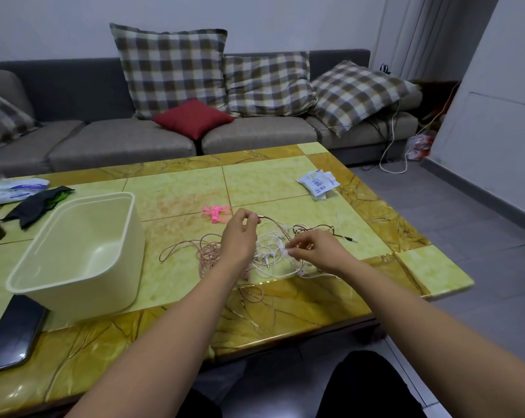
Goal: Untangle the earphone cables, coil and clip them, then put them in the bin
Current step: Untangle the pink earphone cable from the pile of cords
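The tangle of earphone cables (270, 254) lies near the counter's (255, 182) front edge, right of the bin (83, 251). The left grip (240, 233) pinches the pink cable (208, 253) by its raised plug, and the right grip (315, 251) pinches a white strand in the knot. The cords look light, limp and likely to snag, so they are best held at the stiff plugs and drawn gently.

one bin (74, 254) — two hands (238, 236) (315, 250)

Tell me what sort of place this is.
Most likely a home living room: a grey sofa with checked cushions stands behind a low tiled table, where earphone cables lie in a tangle.
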Available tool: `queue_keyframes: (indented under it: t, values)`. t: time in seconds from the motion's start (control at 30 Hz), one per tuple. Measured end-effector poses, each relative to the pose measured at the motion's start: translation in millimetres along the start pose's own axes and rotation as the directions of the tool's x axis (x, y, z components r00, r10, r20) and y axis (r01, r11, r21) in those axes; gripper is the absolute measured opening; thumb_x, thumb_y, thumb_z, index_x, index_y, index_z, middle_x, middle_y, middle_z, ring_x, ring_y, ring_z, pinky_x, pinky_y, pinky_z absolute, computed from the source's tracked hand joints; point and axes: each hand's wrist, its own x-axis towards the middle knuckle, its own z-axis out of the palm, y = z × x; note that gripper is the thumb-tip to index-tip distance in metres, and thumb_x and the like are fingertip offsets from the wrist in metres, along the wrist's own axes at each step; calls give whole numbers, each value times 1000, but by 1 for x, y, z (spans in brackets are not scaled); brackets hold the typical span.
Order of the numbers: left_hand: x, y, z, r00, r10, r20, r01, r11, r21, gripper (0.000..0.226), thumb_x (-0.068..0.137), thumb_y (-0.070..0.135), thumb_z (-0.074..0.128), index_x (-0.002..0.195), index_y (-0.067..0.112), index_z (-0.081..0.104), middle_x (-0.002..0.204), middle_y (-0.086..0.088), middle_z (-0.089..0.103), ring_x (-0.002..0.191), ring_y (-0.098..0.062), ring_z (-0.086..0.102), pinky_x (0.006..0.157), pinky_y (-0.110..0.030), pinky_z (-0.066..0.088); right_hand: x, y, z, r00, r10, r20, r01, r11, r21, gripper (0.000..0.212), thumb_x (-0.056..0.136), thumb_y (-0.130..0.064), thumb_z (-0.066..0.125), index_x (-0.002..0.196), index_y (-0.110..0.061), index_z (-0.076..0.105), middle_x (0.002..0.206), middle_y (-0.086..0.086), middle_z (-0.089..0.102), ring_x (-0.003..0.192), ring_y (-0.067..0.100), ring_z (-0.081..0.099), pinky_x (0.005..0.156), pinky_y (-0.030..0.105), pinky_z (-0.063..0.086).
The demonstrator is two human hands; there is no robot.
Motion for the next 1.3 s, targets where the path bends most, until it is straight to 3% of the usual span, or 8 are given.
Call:
queue_keyframes:
  t: [0.1,0.2,0.4,0.6,0.7,0.87,1.13,1.3]
  values:
    - [-1,0,0,1000,-13,0,13,1000,14,22,103,25,39,93,11,51,58,2,42,47,-12,36,46,-26,25,0,-10,-4,989,-9,-146,39,978,205,16,88,-30,72,94,-17,78,93,-2,58,77,7,52,70,28,47]
    - [-1,-4,-3,999,13,32,-17,993,115,22,103,29,38,92,14,51,64,1,50,55,-16,45,53,-31,34,0,-16,-16,936,132,-327,61,853,518,14,92,-24,67,89,-17,78,85,3,69,66,8,58,56,16,46]
    - [-2,-12,-4,996,33,88,-56,961,271,24,103,34,38,90,18,50,69,-6,58,65,-27,54,64,-39,43,1,-17,-22,968,148,-201,-27,862,506,19,96,-12,56,86,-4,70,73,15,72,47,6,56,46,18,42]
    - [0,-6,-2,997,45,64,-63,946,319,24,103,35,36,93,18,50,71,-7,60,75,-34,62,68,-43,47,5,-19,-30,981,26,-193,64,893,445,20,96,-22,59,86,-14,75,81,2,74,75,8,65,69,20,48]
    - [2,-5,-3,998,47,46,-59,948,314,24,104,35,35,96,17,50,72,-7,61,75,-33,63,68,-42,48,6,-21,-37,970,54,-239,64,885,461,19,95,-26,61,85,-19,76,68,0,66,67,11,58,62,20,44]
    - [4,-9,-5,998,64,-7,-57,929,366,24,104,35,32,97,18,47,79,-10,63,77,-33,62,68,-42,46,5,-19,-43,989,129,-68,-75,850,521,21,94,-27,63,89,-10,74,61,-5,57,57,12,39,53,20,32]
    - [10,-14,-13,997,1,-83,34,904,426,28,104,33,31,104,15,51,85,-8,65,78,-32,60,64,-37,41,2,-16,-41,974,131,184,-225,656,720,19,99,-16,53,98,-5,69,58,-1,54,58,11,51,53,21,39]
    - [9,-11,-26,980,-190,64,183,978,101,25,103,28,33,93,11,49,66,-8,64,55,-23,57,62,-35,45,3,-25,-37,958,35,286,-230,688,688,21,100,-17,52,102,-6,69,63,3,60,75,21,55,65,28,42]
